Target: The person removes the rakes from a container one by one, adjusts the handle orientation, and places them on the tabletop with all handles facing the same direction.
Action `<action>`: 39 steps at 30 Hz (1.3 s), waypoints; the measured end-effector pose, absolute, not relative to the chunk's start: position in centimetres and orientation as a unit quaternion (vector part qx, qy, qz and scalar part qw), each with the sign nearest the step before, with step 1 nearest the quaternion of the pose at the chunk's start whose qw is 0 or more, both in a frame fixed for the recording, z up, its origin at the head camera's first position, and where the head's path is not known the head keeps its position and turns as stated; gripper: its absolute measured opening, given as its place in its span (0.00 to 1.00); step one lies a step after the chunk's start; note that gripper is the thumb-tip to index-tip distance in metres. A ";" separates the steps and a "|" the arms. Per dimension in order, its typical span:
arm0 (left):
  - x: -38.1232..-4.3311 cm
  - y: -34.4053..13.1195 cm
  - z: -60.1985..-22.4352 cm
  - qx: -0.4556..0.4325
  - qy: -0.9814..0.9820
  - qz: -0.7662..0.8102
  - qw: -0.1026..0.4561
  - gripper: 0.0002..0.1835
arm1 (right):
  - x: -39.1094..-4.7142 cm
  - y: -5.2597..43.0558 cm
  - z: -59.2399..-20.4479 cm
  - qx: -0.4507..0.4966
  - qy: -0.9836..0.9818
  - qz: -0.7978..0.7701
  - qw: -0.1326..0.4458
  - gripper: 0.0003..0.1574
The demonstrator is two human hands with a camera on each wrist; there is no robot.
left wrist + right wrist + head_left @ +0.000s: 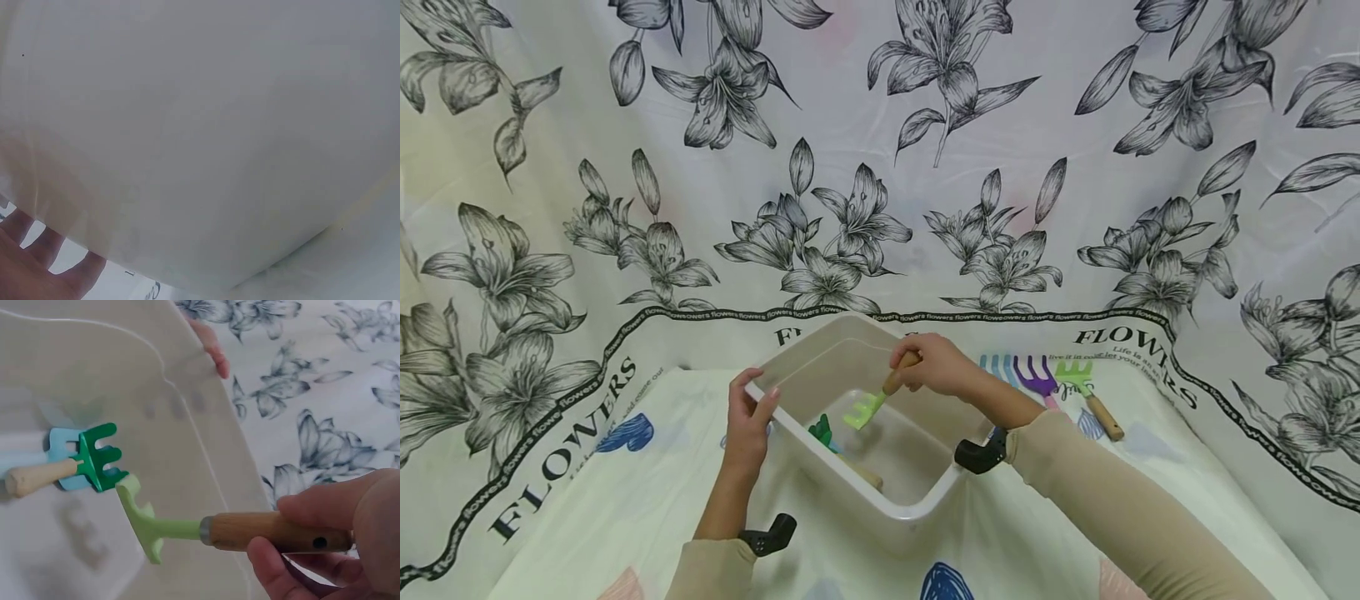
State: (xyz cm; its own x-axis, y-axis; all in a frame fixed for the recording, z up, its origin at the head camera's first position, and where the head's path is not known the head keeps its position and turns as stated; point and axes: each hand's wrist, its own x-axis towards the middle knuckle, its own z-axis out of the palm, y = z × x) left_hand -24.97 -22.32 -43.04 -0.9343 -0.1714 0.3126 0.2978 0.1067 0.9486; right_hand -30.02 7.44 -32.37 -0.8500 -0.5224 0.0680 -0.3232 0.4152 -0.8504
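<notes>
My left hand (748,425) grips the left corner of a cream plastic tub (913,510), thumb over the rim. In the left wrist view, the tub's pale wall (187,125) fills most of the picture. My right hand (936,365) holds a small light green hand rake (863,412) by its wooden handle (244,530), tines pointing down inside the tub. On the tub floor lies a dark green hand rake (100,464) with a wooden handle, overlapping a light blue tool (61,439) partly hidden beneath it.
Right of the tub, behind my right forearm, lie a light blue rake (1000,367), a purple rake (1036,379) and another light green rake (1075,373) with a wooden handle. A patterned cloth (647,500) covers the table, and a flowered curtain (850,142) hangs behind.
</notes>
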 end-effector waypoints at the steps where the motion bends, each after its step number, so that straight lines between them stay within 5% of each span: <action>1: -25.0 -22.3 -43.1 -0.043 -0.723 -0.667 0.176 0.27 | -29.9 7.8 -32.2 -0.249 0.830 -0.489 0.101 0.07; 22: -24.9 -22.5 -43.0 -0.047 -0.722 -0.668 0.175 0.27 | -28.5 16.1 -29.7 -0.212 0.729 -0.650 0.040 0.21; 33: -24.8 -22.4 -43.1 -0.044 -0.718 -0.673 0.172 0.26 | -27.7 19.7 -29.7 -0.228 0.695 -0.675 -0.091 0.15; 39: -24.8 -22.5 -43.2 -0.047 -0.714 -0.677 0.172 0.27 | -27.5 21.5 -30.0 -0.220 0.656 -0.713 -0.115 0.17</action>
State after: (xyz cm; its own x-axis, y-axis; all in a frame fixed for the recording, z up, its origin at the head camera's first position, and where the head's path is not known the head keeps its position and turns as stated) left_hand -24.84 -22.52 -43.21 -0.9364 -0.1650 0.3096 0.3002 0.0794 0.9506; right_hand -27.45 21.52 -29.96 -0.8764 -0.1251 0.4651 -0.4531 -0.1130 -0.8843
